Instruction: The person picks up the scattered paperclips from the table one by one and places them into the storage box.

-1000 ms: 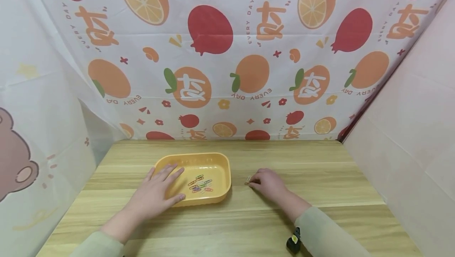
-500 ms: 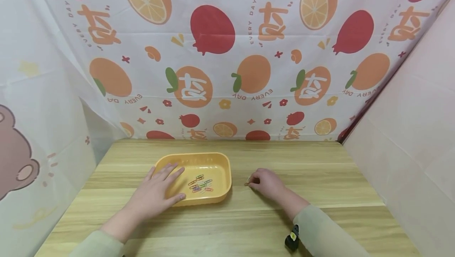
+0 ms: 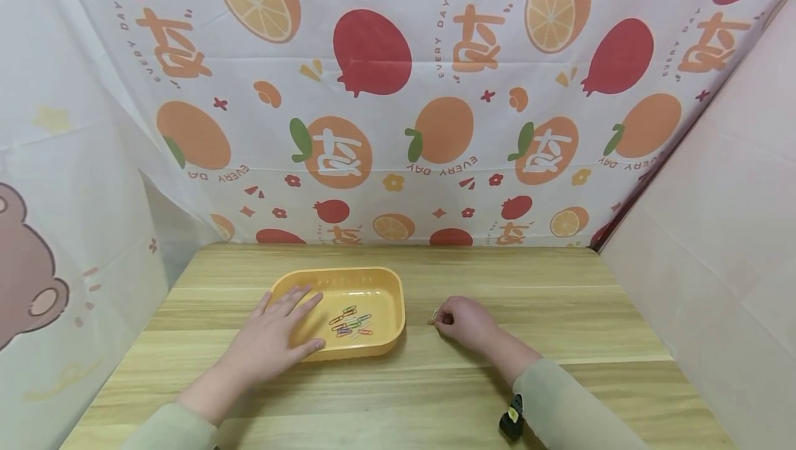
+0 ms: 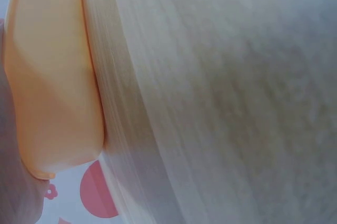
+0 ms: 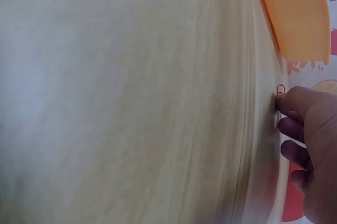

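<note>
A yellow plastic tray (image 3: 399, 305) sits on the wooden table with several colourful paper clips (image 3: 354, 325) on its floor. Over its left side lies my left hand (image 3: 264, 339), fingers spread, thumb across the near rim; the tray's outer wall (image 4: 58, 76) fills the left of the left wrist view. Just right of the tray, my right hand (image 3: 470, 325) pinches an orange-red paper clip (image 5: 280, 87) low at the tabletop. One looped end of the clip shows beyond the fingertips; the rest is hidden by them. Its other fingers are curled in.
The wooden table (image 3: 385, 408) runs back to a fruit-print cloth (image 3: 385, 160). Pale cloth walls stand at left and right. A small black device (image 3: 512, 419) with a yellow mark sits by the right sleeve.
My right hand has barely shifted around the paper clip, its thumb and finger loop turning slightly. The left hand and the tray stay where they were.
</note>
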